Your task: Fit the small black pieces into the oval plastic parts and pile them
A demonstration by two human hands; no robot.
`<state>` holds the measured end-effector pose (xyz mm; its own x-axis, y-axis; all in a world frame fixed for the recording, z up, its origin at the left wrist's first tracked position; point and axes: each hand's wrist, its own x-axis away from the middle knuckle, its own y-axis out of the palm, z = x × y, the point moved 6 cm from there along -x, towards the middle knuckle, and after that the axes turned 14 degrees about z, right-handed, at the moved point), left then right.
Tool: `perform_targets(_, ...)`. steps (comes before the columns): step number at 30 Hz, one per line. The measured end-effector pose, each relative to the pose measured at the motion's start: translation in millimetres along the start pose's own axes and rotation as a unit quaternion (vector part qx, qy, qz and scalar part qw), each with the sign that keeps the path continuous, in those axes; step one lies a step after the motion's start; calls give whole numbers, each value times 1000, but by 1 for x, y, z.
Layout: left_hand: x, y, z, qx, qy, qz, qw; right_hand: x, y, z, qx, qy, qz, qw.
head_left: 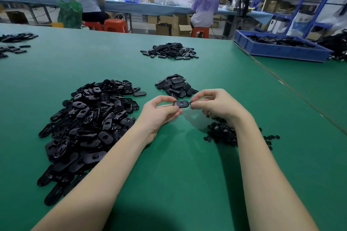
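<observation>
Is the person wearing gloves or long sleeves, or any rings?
No gloves: both the left hand and the right hand are bare. No sleeves show either; both forearms are uncovered right down to the bottom edge of the picture. There seems to be a thin ring on one finger of the right hand, though it is too small to be sure. No watch or bracelet shows.

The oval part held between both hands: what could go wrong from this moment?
1. The left hand pinches the oval part only at its end, in the air above the green table; it might slip during pressing.
2. The small black piece at the right hand fingers is barely visible; if dropped, it could vanish among the small pieces below.
3. The finished pile lies just behind; a careless hand could scatter it.
</observation>
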<state>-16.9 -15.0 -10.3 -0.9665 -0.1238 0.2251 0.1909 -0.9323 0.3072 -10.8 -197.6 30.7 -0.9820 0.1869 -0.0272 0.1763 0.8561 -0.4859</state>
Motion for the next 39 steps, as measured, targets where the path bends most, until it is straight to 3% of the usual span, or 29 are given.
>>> perform_targets(23,-3,4,-2,6,9,-36,999,-2,8,3,-77,-5,-15,997)
perform_targets(39,-1,3,0,-16,39,-35,998,-1,15,0,-54,11,6,998)
